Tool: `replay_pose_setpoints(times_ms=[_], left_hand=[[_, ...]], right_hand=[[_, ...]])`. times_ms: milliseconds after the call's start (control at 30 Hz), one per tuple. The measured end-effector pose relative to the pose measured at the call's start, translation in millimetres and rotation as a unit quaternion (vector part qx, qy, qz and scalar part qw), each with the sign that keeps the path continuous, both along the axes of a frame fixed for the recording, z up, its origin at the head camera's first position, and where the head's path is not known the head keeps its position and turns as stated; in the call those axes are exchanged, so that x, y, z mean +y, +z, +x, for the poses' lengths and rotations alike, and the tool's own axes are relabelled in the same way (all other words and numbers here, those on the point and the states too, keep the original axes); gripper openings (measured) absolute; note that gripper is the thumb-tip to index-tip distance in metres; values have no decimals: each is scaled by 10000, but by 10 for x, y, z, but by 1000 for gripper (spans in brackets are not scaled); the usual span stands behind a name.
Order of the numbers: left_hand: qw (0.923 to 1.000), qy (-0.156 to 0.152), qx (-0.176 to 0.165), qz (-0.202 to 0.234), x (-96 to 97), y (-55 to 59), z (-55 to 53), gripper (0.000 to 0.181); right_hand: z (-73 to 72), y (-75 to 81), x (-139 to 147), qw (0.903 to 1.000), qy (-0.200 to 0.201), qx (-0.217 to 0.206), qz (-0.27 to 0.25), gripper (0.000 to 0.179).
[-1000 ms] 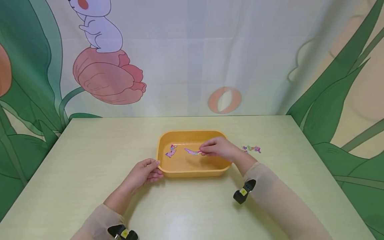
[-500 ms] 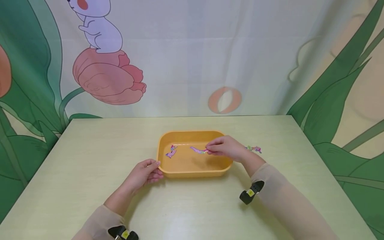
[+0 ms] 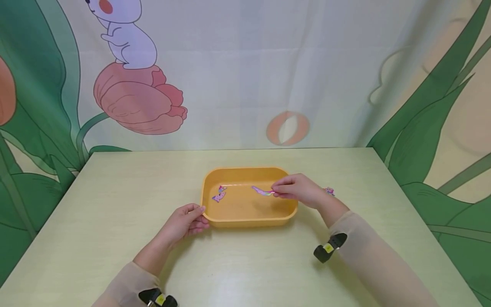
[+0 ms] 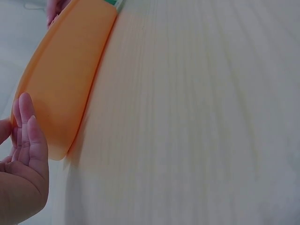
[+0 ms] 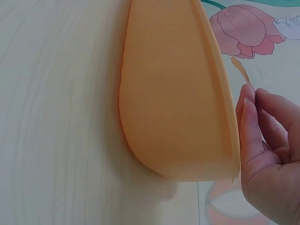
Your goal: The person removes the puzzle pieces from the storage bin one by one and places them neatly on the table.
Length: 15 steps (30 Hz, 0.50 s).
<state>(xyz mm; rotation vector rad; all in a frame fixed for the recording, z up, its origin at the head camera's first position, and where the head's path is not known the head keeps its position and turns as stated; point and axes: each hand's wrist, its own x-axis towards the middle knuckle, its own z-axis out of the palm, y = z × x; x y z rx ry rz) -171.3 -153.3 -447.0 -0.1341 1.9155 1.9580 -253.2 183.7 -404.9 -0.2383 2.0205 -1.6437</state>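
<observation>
Evidently the work is partway along. In the head view, two bits (image 3: pixel 218 197) lie in the tray (image 3: pixel 249 222) at its nine o'clock, one strip (image 3: pixel 262 191) is in hand, and a cluster (image 3: pixel 329 191) sits on the tabletop (image 3: pixel 245 264), apart from the tray at its three o'clock, partly hidden by the right arm. My judgement is that the two bits are dealt with, the strip is mid-move and the cluster has yet to be handled; from these views I cannot tell which way the strip is bound.

The strip hangs over the tray's two-to-three o'clock side. It is thin and gently curved, lilac along most of its length, with rainbow bands and a pink end near the fingers. Seen from the right wrist, it stands above the rim and looks plain tan, so that side is probably unprinted. The two bits are pink and purple with small marks, too small to read.

The right hand (image 3: pixel 297 187) has its fingers closed in a pinch on the strip's three o'clock end. The left hand (image 3: pixel 188 219) holds the rim at eight to nine o'clock, thumb on top and fingers along the outer wall, probably to steady the tray.
</observation>
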Motion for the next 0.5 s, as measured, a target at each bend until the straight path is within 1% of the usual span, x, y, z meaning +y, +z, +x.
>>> replay_pose_setpoints(times_ms=[200,500], left_hand=[[10000,-1,-11,-20,-2,-7,-5,25],[10000,5,-2,-23,0,-10,-5,24]], right_hand=[[25,14,68,9998,-80,-109,-121,34],[16,9,140,9997,-200,-125,61,35]])
